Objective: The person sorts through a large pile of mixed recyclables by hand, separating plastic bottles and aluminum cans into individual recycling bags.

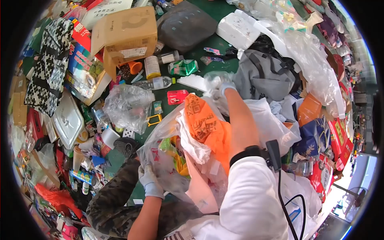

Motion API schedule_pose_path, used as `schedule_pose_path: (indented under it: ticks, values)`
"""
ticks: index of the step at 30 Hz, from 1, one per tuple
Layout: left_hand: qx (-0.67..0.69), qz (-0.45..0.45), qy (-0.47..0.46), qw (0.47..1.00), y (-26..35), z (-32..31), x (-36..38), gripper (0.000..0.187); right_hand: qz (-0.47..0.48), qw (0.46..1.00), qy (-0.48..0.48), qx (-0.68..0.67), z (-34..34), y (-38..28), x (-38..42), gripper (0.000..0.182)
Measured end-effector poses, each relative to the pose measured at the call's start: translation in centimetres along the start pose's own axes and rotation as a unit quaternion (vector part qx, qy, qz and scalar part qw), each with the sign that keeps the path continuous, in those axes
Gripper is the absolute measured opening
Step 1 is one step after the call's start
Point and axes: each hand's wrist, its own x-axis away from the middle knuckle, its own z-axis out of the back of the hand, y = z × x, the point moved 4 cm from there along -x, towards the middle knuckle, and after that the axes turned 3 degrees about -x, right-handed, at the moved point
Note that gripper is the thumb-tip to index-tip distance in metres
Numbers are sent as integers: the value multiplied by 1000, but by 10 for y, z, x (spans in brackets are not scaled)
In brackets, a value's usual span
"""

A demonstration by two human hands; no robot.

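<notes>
My left hand (pixel 149 181), in a pale glove, grips the near-left edge of a large clear plastic bag (pixel 154 144). Inside the bag's mouth lie an orange plastic bag (pixel 204 120), crumpled white film and yellow-green wrappers (pixel 174 156). Stretched forward past the bag, my gloved right hand (pixel 226 88) has its fingers closed on a clear plastic piece (pixel 216 79), blurred and partly hidden by the hand. A white foam strip (pixel 193 82) lies just left of it, and a grey bag (pixel 262 74) sits close on its right.
Ahead are a cardboard box (pixel 128 32), a black bag (pixel 186 26) and a white foam block (pixel 238 31). A bottle (pixel 156 83), a green crushed can (pixel 183 67) and a red container (pixel 177 97) lie on the green surface. Mixed waste piles up on both sides.
</notes>
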Motion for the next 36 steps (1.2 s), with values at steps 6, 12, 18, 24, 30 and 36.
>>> schedule_pose_path:
  ticks: [6,12,18,24,30,36]
  values:
    - [-7,-44,-2,999,-7,1,-22,34,-92,948,88,-292,-49,-25,20,49]
    - [-34,-65,-68,995,5,-10,-13,26,-112,930,227,-268,25,-3,118,41]
    - [-64,-75,-116,988,8,-17,-11,19,181,875,154,-423,71,-87,286,53]
    - [-46,-100,-131,985,30,-2,30,17,217,968,-61,-108,-171,-196,244,55]
    - [-37,-155,-156,975,7,5,36,19,237,963,-94,-92,-137,-201,249,58]
    - [-14,-143,-99,985,30,2,27,25,265,915,-108,-283,30,-88,331,55]
